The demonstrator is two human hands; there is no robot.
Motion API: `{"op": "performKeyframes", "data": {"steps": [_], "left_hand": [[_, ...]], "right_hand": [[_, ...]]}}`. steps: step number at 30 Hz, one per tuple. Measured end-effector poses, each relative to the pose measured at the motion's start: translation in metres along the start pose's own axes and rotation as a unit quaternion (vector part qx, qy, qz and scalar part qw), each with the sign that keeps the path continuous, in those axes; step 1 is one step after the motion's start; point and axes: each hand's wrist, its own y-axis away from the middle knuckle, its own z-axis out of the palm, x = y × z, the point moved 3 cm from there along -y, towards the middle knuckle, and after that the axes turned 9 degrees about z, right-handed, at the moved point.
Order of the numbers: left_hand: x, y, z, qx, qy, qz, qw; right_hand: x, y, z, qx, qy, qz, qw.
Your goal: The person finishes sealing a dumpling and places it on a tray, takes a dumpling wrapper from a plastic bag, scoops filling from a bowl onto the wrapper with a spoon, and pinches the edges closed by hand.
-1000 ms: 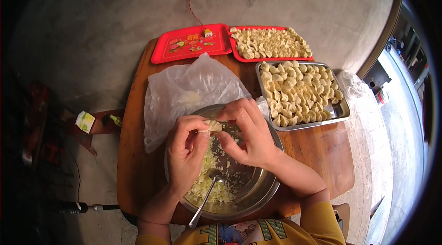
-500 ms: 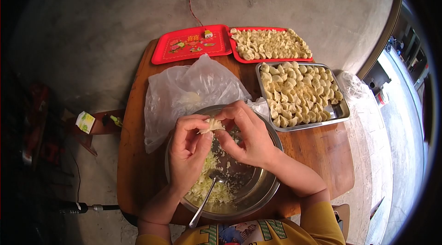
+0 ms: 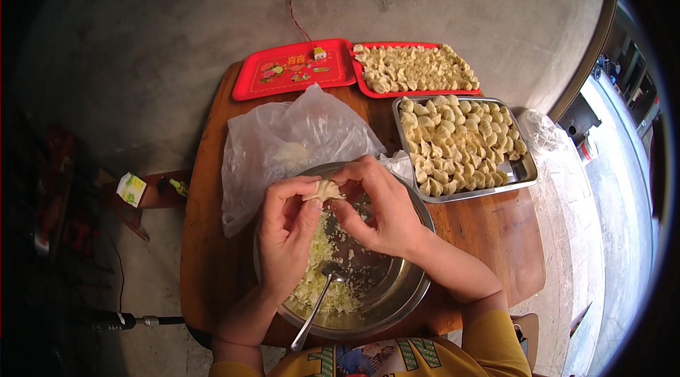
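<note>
A pale folded dumpling (image 3: 324, 191) is held above the metal bowl (image 3: 404, 292). My left hand (image 3: 287, 232) pinches its left side between thumb and fingers. At its right end, the thumb and forefinger of my right hand (image 3: 379, 210) close on the dough; the exact contact is small to see. Chopped pale green filling (image 3: 322, 292) lies in the bowl, with a metal spoon (image 3: 315, 313) leaning in it, its handle over the near rim. Behind the bowl, a clear plastic bag (image 3: 262, 157) covers something pale and round.
A metal tray (image 3: 464, 198) full of dumplings stands right of the bag on the wooden table (image 3: 202, 256). Behind it is a red tray (image 3: 365, 87) of dumplings. Another red tray (image 3: 283, 69) holds a yellow-white plug on a cord. Left of the table is a low bench (image 3: 159, 196).
The dumpling has turned slightly and its edge looks more gathered between my fingers. My hands have shifted only a little; the trays, bag and spoon stay in place.
</note>
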Motion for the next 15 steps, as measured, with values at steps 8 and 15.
{"op": "performKeyframes", "data": {"steps": [8,15], "left_hand": [[-0.0068,0.0018,0.0032,-0.004,0.017,0.003,1.0],[-0.0065,0.0031,0.0051,-0.027,-0.014,-0.021,0.999]], "right_hand": [[0.0,-0.0006,-0.0019,-0.022,-0.001,0.014,1.0],[0.0056,-0.0008,-0.0013,-0.073,-0.069,0.064,0.993]]}}
